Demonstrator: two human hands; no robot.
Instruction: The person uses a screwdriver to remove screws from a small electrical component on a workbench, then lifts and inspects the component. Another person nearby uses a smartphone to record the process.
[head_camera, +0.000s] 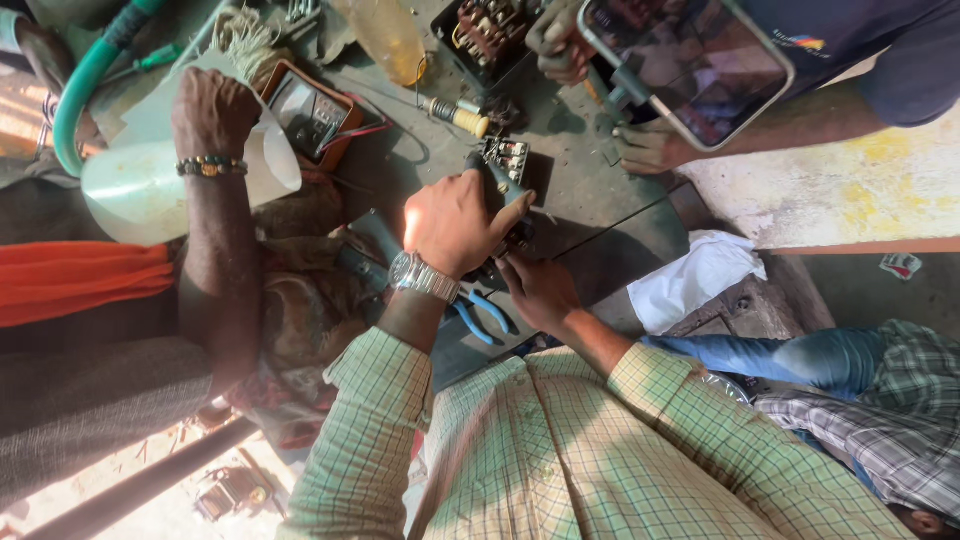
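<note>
Left hand (455, 222) grips a dark handled tool (497, 180) over a small black electrical part (520, 238); right hand (538, 288) pinches that part, steadying it on the grey table (590, 190).

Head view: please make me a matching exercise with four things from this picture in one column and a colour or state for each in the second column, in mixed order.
Things:
1. left hand
2. pliers
3. screwdriver
4. cloth

Colour or state:
A. white and crumpled
B. wears a metal wristwatch, closed around a dark tool
C. blue handles
D. yellow handle

Right pairs: 1-B, 2-C, 3-D, 4-A.
</note>
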